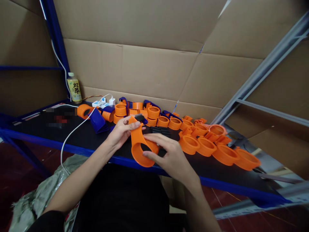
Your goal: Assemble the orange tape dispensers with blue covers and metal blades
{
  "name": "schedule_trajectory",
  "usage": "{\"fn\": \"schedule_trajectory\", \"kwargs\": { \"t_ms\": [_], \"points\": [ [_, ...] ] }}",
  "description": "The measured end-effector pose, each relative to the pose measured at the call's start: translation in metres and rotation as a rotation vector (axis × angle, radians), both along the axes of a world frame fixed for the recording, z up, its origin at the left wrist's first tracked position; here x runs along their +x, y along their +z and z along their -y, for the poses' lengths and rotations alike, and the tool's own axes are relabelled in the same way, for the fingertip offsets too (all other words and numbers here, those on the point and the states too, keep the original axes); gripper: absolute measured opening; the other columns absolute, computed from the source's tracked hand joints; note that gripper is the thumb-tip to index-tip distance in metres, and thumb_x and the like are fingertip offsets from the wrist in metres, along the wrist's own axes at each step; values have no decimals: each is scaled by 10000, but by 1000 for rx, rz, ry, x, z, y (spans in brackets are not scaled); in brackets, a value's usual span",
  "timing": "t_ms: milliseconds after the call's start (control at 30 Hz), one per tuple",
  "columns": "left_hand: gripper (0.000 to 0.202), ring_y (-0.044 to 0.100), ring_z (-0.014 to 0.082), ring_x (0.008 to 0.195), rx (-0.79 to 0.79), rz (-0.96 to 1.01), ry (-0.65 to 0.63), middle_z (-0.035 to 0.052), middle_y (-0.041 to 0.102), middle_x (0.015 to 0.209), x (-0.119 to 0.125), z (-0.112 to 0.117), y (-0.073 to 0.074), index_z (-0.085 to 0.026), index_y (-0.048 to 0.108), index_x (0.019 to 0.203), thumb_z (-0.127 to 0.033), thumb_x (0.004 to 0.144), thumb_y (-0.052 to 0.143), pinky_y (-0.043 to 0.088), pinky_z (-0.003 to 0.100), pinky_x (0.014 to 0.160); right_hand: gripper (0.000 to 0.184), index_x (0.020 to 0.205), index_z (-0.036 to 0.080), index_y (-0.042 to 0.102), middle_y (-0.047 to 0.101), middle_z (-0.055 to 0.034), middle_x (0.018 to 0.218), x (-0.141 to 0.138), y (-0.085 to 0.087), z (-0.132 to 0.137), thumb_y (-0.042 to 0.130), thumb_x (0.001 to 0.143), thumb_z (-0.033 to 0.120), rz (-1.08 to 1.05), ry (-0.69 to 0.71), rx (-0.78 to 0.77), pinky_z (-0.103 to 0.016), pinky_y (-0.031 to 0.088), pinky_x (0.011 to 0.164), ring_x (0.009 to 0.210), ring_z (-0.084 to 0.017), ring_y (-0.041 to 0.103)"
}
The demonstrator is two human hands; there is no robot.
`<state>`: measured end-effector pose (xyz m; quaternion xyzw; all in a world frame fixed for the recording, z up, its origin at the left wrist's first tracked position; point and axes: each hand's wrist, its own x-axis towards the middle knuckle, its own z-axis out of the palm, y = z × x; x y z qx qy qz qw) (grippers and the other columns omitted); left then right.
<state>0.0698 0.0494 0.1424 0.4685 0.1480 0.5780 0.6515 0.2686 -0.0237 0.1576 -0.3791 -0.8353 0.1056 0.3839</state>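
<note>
An orange plastic ring part [140, 145] with a flat tab is held between both hands above the front edge of the black shelf top [79, 135]. My left hand [120, 130] pinches the tab's upper end, where a small black piece [139, 118] sits. My right hand [166, 153] grips the ring's right side, fingers curled round its rim. Behind the hands lie black ribbed pieces [160, 130].
Many orange rings [205, 145] and blue parts [98, 120] lie along the shelf's back and right. A drink bottle [74, 87] stands at the back left beside a white charger [103, 102] and cable [72, 132]. Cardboard lines the walls. A grey metal frame [265, 67] slants at right.
</note>
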Motion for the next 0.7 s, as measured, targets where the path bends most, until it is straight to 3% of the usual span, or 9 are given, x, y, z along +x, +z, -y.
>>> {"fn": "schedule_trajectory", "kwargs": {
  "t_ms": [133, 300, 400, 467, 567, 700],
  "points": [
    [400, 744, 214, 901, 11, -35, 104, 55, 740, 945, -2, 3, 5, -161, 669, 996, -339, 712, 888, 585, 356, 917, 275, 1210, 247, 745, 729, -53, 1282, -14, -7, -2, 612, 989, 342, -97, -9, 14, -412, 520, 1093, 1196, -250, 679],
    [575, 685, 342, 1177, -38, 57, -109, 177, 734, 1172, -16, 0, 16, -144, 650, 1202, -615, 872, 642, 575, 456, 959, 406, 1197, 225, 742, 772, -51, 1081, -37, -13, -32, 543, 997, 517, -472, 88, -280, -353, 626, 804, 930, -230, 744],
    [633, 680, 338, 1193, -81, 142, -98, 172, 727, 1189, -27, -12, 18, -148, 626, 1285, -661, 929, 521, 578, 460, 959, 534, 1063, 190, 764, 765, -54, 1019, -53, -15, -61, 567, 926, 667, -548, 208, -427, -323, 601, 760, 859, -210, 722],
    [677, 693, 329, 1165, -96, 205, -75, 161, 728, 1179, -35, -20, 17, -158, 615, 1315, -700, 927, 496, 583, 461, 956, 673, 959, 151, 758, 759, -78, 923, -62, -15, -79, 509, 891, 772, -540, 198, -495, -300, 573, 686, 751, -190, 703],
    [701, 716, 311, 1094, -102, 287, -53, 144, 735, 1136, -49, -28, 18, -179, 616, 1326, -733, 915, 491, 596, 459, 935, 757, 920, 137, 733, 745, -97, 815, -71, -14, -96, 328, 957, 775, -362, 15, -483, -266, 514, 613, 641, -166, 678],
    [615, 720, 297, 1048, -112, 295, -16, 145, 737, 1105, -63, -28, 25, -182, 621, 1328, -657, 958, 493, 601, 466, 909, 423, 957, 179, 735, 771, -129, 989, -86, -10, -95, 476, 1015, 509, 331, -260, -233, -308, 502, 788, 949, -254, 728]
  ]
}}
